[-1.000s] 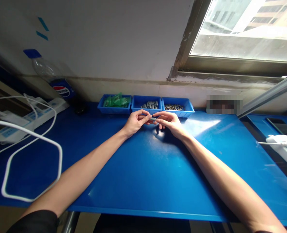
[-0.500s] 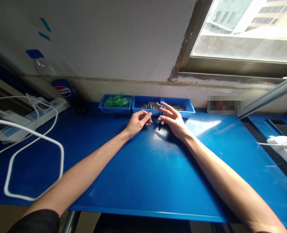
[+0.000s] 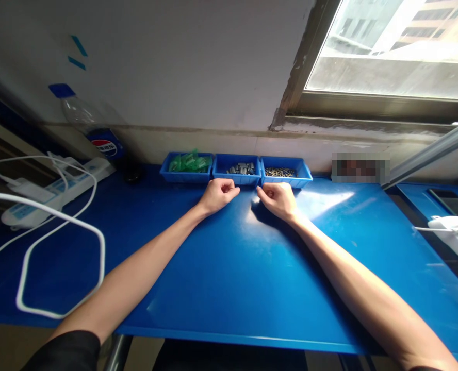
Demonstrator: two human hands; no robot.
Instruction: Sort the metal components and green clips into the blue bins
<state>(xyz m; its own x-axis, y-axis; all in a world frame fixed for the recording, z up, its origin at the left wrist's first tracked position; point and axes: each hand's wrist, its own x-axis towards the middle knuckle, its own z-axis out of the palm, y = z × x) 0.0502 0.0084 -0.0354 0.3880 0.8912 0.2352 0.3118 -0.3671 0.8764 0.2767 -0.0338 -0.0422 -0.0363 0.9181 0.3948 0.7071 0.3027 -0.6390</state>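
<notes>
My left hand (image 3: 218, 197) is curled into a loose fist just in front of the middle blue bin (image 3: 237, 179), its thumb pointing right. Facing it, my right hand (image 3: 278, 200) is also closed in a fist in front of the right blue bin (image 3: 304, 183), thumb toward the left. No object shows in either hand. Several small grey metal pieces (image 3: 241, 168) lie in the middle bin. Many thin brass-coloured pins or screws (image 3: 279, 171) fill the right one. Green plastic pieces (image 3: 190, 162) sit in the left blue bin (image 3: 186, 178).
The bins stand in a row on the blue table (image 3: 229, 278) against the wall. At the left are a cola bottle (image 3: 107, 144), a white power strip (image 3: 28, 198) and a looped white cable (image 3: 102, 252). Another power strip (image 3: 455, 232) and a phone (image 3: 451, 201) are at the right.
A second ago both hands held a small grey metal piece between them. The right hand then lifted it by the middle bin with fingers spread; now the piece is gone from the hand and both are fists.
</notes>
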